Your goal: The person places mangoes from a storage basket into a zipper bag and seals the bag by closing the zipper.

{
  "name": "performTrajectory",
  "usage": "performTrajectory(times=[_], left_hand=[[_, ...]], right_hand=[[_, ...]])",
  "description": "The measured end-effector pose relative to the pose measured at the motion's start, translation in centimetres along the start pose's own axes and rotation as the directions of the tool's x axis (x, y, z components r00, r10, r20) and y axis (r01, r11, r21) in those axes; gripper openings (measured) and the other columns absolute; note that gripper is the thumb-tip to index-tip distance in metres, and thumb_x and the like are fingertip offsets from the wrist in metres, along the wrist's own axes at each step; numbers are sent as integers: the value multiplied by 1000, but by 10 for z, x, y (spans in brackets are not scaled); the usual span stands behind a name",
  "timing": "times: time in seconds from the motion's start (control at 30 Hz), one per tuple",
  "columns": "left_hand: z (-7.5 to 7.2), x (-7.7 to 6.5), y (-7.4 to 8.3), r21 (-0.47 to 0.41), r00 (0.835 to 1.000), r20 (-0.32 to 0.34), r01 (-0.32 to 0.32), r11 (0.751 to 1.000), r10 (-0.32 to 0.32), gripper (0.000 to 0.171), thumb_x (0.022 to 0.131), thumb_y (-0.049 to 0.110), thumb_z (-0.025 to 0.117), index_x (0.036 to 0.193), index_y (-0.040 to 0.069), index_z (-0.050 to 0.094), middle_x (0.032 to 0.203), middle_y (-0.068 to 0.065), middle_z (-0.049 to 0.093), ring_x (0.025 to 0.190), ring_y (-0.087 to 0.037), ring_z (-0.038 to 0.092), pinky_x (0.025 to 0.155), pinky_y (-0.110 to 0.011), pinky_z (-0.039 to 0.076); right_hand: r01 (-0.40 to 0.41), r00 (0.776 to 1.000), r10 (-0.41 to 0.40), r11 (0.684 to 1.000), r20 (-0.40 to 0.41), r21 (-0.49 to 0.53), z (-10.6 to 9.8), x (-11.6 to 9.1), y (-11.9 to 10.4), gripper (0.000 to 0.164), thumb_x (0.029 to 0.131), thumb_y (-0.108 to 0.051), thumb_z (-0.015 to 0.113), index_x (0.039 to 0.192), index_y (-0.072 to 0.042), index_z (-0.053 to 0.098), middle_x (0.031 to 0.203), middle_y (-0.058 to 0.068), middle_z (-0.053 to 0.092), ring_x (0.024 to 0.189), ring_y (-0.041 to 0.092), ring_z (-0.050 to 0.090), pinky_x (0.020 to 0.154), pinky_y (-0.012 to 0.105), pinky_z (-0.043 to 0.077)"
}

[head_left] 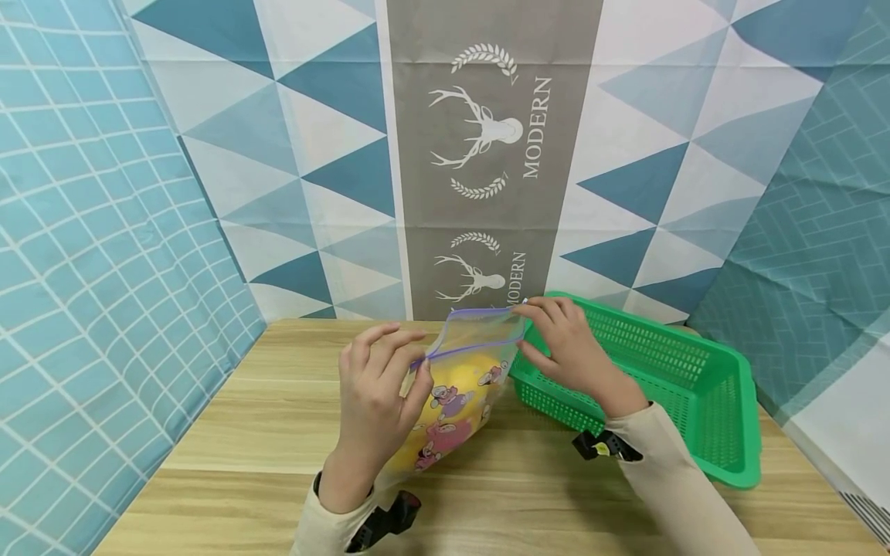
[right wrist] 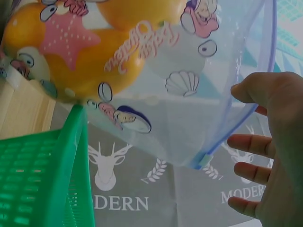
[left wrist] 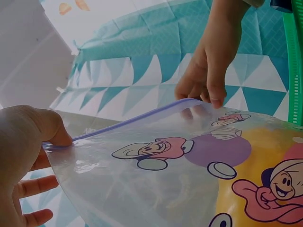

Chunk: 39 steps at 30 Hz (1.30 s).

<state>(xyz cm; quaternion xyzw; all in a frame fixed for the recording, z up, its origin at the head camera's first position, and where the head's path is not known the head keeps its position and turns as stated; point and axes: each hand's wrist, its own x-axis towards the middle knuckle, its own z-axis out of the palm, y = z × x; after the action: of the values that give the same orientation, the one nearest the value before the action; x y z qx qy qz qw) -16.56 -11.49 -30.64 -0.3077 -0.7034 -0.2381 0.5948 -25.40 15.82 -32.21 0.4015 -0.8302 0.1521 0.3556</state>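
Note:
A clear zip bag (head_left: 452, 409) printed with cartoon figures, shells and a starfish is held up over the table, tilted. Smooth, round yellow-orange things (right wrist: 102, 61) fill its lower part. Its purple-edged mouth gapes in the head view. My left hand (head_left: 378, 386) pinches the left corner of the mouth between thumb and forefinger, other fingers spread. At the opposite end my right hand (head_left: 570, 347) holds the rim, its thumb on one face of the bag and a finger behind. A small zip slider (right wrist: 204, 160) sits at the corner near the right fingers.
A green perforated plastic basket (head_left: 747, 417) stands on the wooden table (head_left: 243, 440) at the right, beside the bag and under the right forearm. Patterned cloth sheets (head_left: 334, 139) hang behind and to both sides.

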Motion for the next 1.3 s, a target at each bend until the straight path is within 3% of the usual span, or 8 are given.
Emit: performTrajectory(times=[0.37,0.53,0.73,0.9,1.1,1.3], left_hand=[[1,0,1,-3,1000,6,0,1000,0,22,95,15,52,80,5,66,103,-10,71,105,-38,58,78,-53,37],[1,0,1,-4,1000,6,-2,1000,3,22,95,14,52,81,5,66,103,-10,71,106,-37,58,78,-53,37],[2,0,1,-4,1000,4,-3,1000,3,20,94,14,52,81,6,65,103,-10,71,105,-38,58,77,-52,36],[1,0,0,-4,1000,4,-3,1000,3,21,94,14,53,80,5,65,102,-11,71,104,-38,58,77,-52,36],[0,0,-4,6,1000,-5,5,1000,-5,22,95,15,54,80,4,66,100,-11,71,102,-39,58,76,-53,37],[-3,0,-14,7,999,-15,30,1000,-29,20,94,14,56,81,2,67,101,-13,71,102,-41,58,78,-55,37]], right_hand=[[-92,990,93,996,104,-20,-3,5,10,50,90,-17,67,137,-6,52,131,21,50,118,44,42,94,67,32],[-164,968,164,986,189,-14,-3,8,16,52,93,-18,65,141,-6,50,138,22,46,125,45,37,99,68,27],[-214,944,213,977,252,-25,0,9,24,41,96,-20,61,135,-9,56,142,21,43,129,45,33,101,68,25],[-186,957,187,982,221,-27,5,7,27,29,96,-19,63,123,-10,61,138,21,46,126,45,36,99,68,28],[-111,986,112,994,125,-21,9,6,25,17,95,-17,68,109,-10,65,129,21,54,119,46,43,94,67,33],[-48,998,49,998,45,-34,14,4,26,11,92,-11,71,102,-11,67,122,18,58,112,45,48,88,66,37]])
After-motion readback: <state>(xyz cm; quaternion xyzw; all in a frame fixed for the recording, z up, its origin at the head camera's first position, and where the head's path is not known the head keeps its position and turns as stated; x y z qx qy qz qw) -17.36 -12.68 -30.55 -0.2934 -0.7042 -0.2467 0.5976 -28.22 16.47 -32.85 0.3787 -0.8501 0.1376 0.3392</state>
